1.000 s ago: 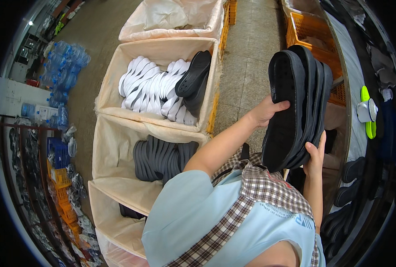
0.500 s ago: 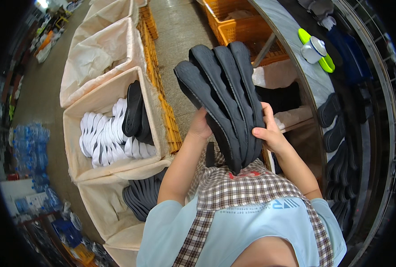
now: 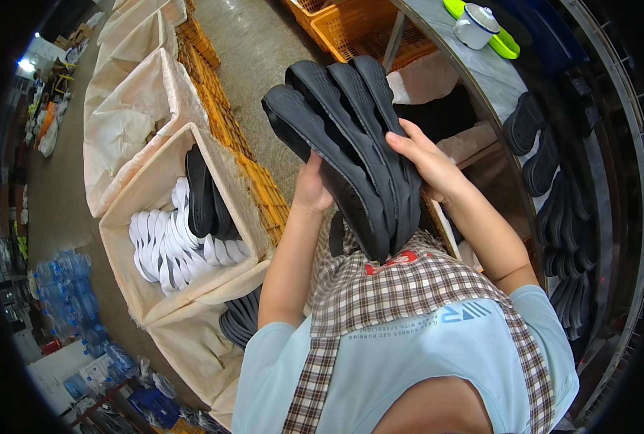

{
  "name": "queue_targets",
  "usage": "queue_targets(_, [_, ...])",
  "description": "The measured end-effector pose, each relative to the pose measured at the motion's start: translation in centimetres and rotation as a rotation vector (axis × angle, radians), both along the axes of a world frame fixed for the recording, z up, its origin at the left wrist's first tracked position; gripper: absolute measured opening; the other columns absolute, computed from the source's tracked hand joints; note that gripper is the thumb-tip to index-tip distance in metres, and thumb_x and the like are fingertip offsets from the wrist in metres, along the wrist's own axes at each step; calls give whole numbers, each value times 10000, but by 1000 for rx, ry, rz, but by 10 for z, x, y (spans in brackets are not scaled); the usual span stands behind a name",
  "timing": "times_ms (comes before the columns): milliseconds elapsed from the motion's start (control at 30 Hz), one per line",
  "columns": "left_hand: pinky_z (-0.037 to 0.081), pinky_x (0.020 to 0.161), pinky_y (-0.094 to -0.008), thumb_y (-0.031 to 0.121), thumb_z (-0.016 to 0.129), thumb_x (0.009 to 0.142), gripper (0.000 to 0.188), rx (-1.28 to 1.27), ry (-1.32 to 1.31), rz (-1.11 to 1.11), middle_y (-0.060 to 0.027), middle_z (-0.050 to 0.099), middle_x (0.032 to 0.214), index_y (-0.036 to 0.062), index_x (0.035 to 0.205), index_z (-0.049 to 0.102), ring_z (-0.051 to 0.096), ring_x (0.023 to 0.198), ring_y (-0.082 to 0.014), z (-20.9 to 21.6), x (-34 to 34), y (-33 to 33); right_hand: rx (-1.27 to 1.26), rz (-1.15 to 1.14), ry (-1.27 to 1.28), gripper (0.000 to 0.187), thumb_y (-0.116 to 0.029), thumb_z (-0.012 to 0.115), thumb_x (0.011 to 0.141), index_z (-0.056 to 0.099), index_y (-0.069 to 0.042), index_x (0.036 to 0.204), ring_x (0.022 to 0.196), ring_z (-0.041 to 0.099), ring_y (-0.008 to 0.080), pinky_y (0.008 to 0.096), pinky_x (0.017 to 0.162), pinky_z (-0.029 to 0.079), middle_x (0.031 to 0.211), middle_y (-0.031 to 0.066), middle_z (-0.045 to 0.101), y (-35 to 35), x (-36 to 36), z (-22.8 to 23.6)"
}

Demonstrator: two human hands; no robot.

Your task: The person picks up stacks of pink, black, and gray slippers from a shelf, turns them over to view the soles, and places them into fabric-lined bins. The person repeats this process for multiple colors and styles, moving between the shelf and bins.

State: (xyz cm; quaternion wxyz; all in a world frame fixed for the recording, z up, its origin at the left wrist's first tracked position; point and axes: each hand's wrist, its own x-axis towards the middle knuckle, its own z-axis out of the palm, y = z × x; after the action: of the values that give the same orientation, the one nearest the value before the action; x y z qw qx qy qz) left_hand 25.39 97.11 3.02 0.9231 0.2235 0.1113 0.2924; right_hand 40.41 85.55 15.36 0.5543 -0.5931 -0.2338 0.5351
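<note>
A stack of several black shoe soles (image 3: 358, 145) is held up in front of my body, fanned slightly at the far end. My left hand (image 3: 312, 185) grips its left side, with the fingers hidden beneath. On the right side, my right hand (image 3: 425, 159) is closed round the stack, its thumb lying on the outer sole. The near ends of the soles rest close to my checked apron (image 3: 380, 289). To my left, a cloth-lined basket (image 3: 123, 278) holds white soles (image 3: 166, 242) and a few black ones (image 3: 200, 192).
More lined baskets (image 3: 130, 123) run in a row on the left; a nearer one holds dark soles (image 3: 244, 317). Orange crates (image 3: 351, 36) stand ahead. On the right, a curved worktable (image 3: 499, 79) bears a white enamel mug (image 3: 475, 27), a bright green sole and rows of black soles (image 3: 564, 224).
The view has turned, shifting the surroundings. Both hands still hold the stack, now slightly further left in the picture; my right hand sits higher along its side.
</note>
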Motion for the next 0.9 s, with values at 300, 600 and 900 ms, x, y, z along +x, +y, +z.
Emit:
queue_targets(300, [420, 995, -410, 531, 483, 897, 690, -9, 7, -97, -132, 492, 1312, 19, 1348, 378, 500, 1183, -275, 8, 2, -2, -27, 54, -93, 919, -266, 793, 708, 261, 110, 1356, 1141, 514, 255, 330, 969, 416, 1258, 239, 476, -4, 6, 0])
queue_targets(600, [436, 979, -407, 520, 467, 914, 694, 61, 80, -81, -143, 485, 1312, -8, 1350, 354, 508, 1174, -274, 6, 7, -3, 46, 90, -139, 960, -250, 808, 687, 228, 102, 1367, 1215, 439, 261, 332, 1028, 343, 1301, 234, 421, -10, 9, -6])
queue_targets(900, [460, 953, -385, 168, 466, 972, 411, 287, 173, 47, -126, 484, 1298, -11, 1330, 373, 516, 1149, -253, 1, 12, 13, 76, 220, -448, 1082, -302, 836, 658, 149, 95, 1394, 1324, 312, 323, 365, 1091, 255, 1379, 278, 326, -21, 21, -7])
